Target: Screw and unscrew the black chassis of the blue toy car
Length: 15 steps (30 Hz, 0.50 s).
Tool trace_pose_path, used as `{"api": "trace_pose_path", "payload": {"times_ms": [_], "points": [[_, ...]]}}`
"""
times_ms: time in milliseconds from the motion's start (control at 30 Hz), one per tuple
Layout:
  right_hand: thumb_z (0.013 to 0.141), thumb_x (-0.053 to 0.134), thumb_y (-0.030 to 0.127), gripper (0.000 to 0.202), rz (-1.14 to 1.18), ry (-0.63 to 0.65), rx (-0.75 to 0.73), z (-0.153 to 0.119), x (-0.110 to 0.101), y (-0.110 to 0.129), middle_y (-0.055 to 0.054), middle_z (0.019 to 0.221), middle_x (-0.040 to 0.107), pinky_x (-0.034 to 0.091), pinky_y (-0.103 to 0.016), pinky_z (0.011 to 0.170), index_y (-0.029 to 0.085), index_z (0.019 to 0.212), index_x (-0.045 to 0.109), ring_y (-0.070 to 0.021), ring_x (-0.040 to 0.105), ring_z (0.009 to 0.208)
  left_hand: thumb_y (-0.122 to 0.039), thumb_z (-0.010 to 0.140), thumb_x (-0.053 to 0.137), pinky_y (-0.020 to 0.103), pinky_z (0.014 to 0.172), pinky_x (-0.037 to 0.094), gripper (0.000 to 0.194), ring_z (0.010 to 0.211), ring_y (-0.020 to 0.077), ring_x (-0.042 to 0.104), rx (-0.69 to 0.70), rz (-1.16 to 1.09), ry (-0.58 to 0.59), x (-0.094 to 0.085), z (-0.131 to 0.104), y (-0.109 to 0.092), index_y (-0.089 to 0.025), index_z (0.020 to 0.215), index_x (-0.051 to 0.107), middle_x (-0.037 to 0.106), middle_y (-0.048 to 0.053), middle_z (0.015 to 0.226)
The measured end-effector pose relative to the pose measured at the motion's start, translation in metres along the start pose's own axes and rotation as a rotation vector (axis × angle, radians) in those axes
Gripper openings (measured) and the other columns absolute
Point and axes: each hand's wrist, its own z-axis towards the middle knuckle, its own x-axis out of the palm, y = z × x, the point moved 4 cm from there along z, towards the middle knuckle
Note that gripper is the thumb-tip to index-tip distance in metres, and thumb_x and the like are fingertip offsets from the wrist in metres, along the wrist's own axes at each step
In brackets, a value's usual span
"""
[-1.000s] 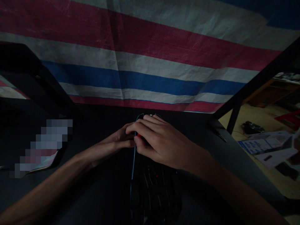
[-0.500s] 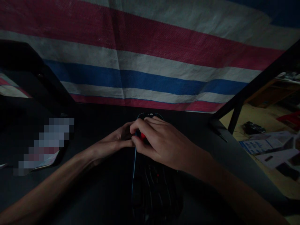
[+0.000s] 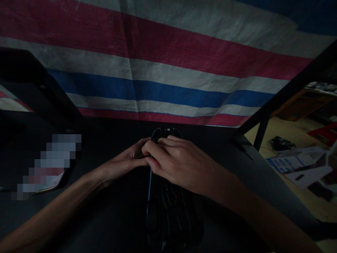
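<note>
A long black device (image 3: 173, 214) with a rounded far end, a thin light-blue edge and a ribbed near part lies in front of me on the dark table. It resembles a toy car chassis, but the dim light hides its exact kind. My left hand (image 3: 134, 154) is closed round the left edge of its far part, thumb toward me. Across the top lies my right hand (image 3: 173, 156), fingers curled and thumb and index finger pinched together beside the left hand's fingertips. Whatever sits in that pinch is hidden.
Behind the table (image 3: 216, 144) hangs a striped red, white and blue sheet (image 3: 158, 91). A blurred-out flat item (image 3: 52, 165) lies on the left. A thin dark tool (image 3: 246, 153) rests near the right edge. Black frame bars (image 3: 284, 95) flank both sides; papers (image 3: 297, 165) lie beyond the right side.
My right hand has closed further and shifted slightly left; the red part seen between its thumb and index finger is now covered. My left hand keeps its place on the device. The view has shifted slightly.
</note>
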Motion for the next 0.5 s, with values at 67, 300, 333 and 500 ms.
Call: {"api": "trace_pose_path", "payload": {"times_ms": [67, 300, 333, 500], "points": [[0.108, 0.051, 0.011, 0.014, 0.031, 0.025, 0.006, 0.0000, -0.0004, 0.0009, -0.008, 0.110, 0.070, 0.053, -0.036, 0.099, 0.017, 0.118, 0.059, -0.0212, 0.066, 0.106, -0.049, 0.087, 0.086, 0.052, 0.119, 0.050, 0.067, 0.141, 0.0398, 0.063, -0.002, -0.003, -0.009, 0.0004, -0.0002, -0.0006, -0.032, 0.147, 0.063, 0.079, 0.006, 0.134], [0.111, 0.048, 0.015, 0.014, 0.006, 0.029, -0.008, -0.0001, -0.0041, 0.0014, -0.007, 0.105, 0.069, 0.051, -0.034, 0.099, 0.015, 0.114, 0.062, -0.0195, 0.063, 0.102, -0.046, 0.085, 0.088, 0.050, 0.118, 0.050, 0.066, 0.141, 0.0387, 0.062, 0.034, -0.029, -0.018, 0.0016, 0.0003, -0.0042, -0.033, 0.146, 0.064, 0.078, 0.005, 0.137], [0.111, 0.049, 0.013, 0.014, 0.002, 0.030, -0.023, -0.0003, -0.0040, 0.0020, -0.007, 0.104, 0.068, 0.051, -0.033, 0.098, 0.014, 0.114, 0.062, -0.0193, 0.063, 0.102, -0.045, 0.086, 0.087, 0.050, 0.118, 0.049, 0.067, 0.141, 0.0382, 0.062, 0.020, -0.027, -0.018, 0.0017, 0.0004, -0.0042, -0.033, 0.147, 0.063, 0.080, 0.005, 0.130], [0.109, 0.048, 0.017, 0.017, -0.113, -0.031, 0.032, 0.0007, -0.0019, 0.0056, -0.007, 0.099, 0.068, 0.051, -0.041, 0.095, 0.014, 0.113, 0.064, -0.0246, 0.061, 0.103, -0.041, 0.086, 0.088, 0.045, 0.122, 0.044, 0.059, 0.141, 0.0354, 0.061, 0.032, -0.043, 0.053, 0.0060, 0.0004, -0.0081, -0.031, 0.140, 0.065, 0.075, -0.005, 0.079]]}}
